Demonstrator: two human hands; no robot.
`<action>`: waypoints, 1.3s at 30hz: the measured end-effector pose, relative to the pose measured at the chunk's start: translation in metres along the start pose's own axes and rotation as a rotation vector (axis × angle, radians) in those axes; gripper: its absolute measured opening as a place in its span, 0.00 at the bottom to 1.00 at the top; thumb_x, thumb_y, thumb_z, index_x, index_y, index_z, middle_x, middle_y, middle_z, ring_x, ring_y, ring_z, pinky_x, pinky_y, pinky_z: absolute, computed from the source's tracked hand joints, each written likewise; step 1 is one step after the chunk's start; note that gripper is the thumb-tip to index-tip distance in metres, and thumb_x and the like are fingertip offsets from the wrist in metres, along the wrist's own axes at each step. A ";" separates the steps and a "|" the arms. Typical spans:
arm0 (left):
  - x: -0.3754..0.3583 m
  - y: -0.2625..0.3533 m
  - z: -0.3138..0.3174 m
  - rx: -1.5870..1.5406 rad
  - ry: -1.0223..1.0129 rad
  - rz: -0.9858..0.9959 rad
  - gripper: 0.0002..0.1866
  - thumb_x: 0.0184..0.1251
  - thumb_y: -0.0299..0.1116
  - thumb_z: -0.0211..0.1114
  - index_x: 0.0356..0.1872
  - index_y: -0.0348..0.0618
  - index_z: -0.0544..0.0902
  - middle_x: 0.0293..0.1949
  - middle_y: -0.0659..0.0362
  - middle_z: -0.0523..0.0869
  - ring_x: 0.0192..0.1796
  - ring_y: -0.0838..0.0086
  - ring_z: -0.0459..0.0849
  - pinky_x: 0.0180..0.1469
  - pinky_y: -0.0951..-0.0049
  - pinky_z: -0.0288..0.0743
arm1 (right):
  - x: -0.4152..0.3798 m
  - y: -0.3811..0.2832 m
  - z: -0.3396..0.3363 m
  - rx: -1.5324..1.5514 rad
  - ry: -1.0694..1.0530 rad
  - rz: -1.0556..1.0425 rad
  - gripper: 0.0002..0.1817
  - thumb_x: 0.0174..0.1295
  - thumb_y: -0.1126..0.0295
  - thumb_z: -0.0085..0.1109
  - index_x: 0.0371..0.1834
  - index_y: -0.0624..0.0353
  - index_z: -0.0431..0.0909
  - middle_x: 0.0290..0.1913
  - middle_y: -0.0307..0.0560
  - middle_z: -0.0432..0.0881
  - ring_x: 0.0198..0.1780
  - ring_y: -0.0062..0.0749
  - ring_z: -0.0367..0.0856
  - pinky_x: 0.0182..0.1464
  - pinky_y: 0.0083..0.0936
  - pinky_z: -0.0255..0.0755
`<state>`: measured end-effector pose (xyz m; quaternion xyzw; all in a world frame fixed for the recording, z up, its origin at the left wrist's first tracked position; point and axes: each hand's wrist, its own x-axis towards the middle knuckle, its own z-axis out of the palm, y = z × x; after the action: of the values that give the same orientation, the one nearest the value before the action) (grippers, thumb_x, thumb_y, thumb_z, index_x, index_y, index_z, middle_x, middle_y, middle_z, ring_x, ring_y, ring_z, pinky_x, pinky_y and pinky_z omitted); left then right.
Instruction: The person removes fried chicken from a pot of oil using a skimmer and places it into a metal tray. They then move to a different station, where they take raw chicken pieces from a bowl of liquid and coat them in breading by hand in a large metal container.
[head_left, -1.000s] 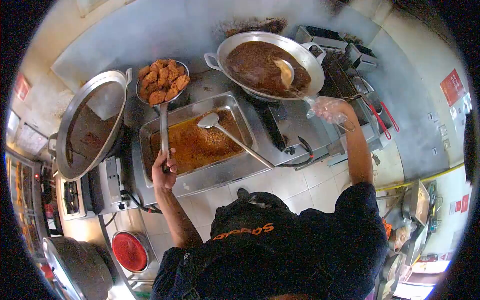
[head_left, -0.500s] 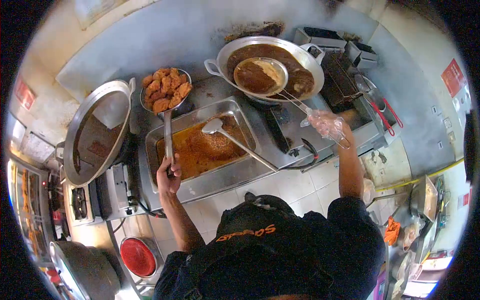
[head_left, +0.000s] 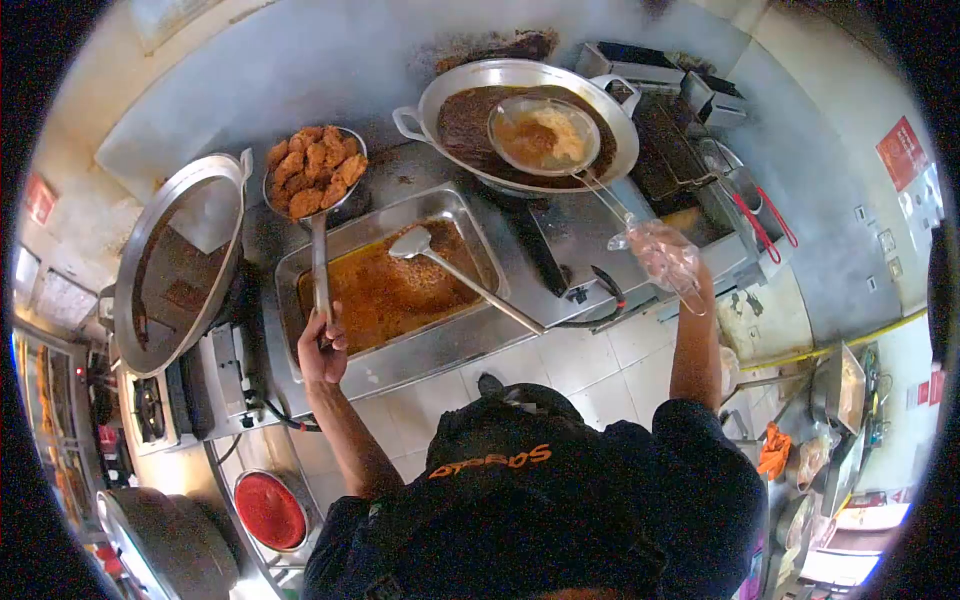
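My left hand is closed around the long handle of a metal strainer. Its round bowl is heaped with brown fried chicken pieces, above the far left corner of a steel tray. My right hand, in a clear plastic glove, grips the wire handle of a mesh skimmer. Pale and brown crumbs lie in the mesh, which is over the dark oil in a large two-handled wok. A metal turner lies across the tray, where there is orange-brown oil.
A second wok of dark oil stands on the left. Right of the skimmer is a deep fryer with red-handled baskets. A black hose curves along the counter's front edge. A red round container sits low at left.
The mesh skimmer has shifted right within the wok, and more pale crumbs show in it. My right hand moved slightly nearer to me. The chicken strainer stays held in my left hand.
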<state>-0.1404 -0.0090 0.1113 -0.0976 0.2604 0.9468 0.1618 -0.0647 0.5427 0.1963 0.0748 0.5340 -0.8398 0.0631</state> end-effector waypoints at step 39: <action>-0.007 0.001 0.005 0.016 0.039 0.058 0.13 0.63 0.28 0.50 0.49 0.43 0.69 0.38 0.59 0.77 0.23 0.85 0.68 0.20 0.87 0.64 | -0.004 0.099 0.148 -1.817 -0.065 0.180 0.25 0.59 0.74 0.36 0.62 0.61 0.57 0.40 0.68 0.76 0.42 0.56 0.76 0.49 0.44 0.68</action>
<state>-0.1346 -0.0093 0.1186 -0.1073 0.2737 0.9469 0.1300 -0.0509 0.3672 0.1707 0.0140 0.9798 -0.0897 0.1781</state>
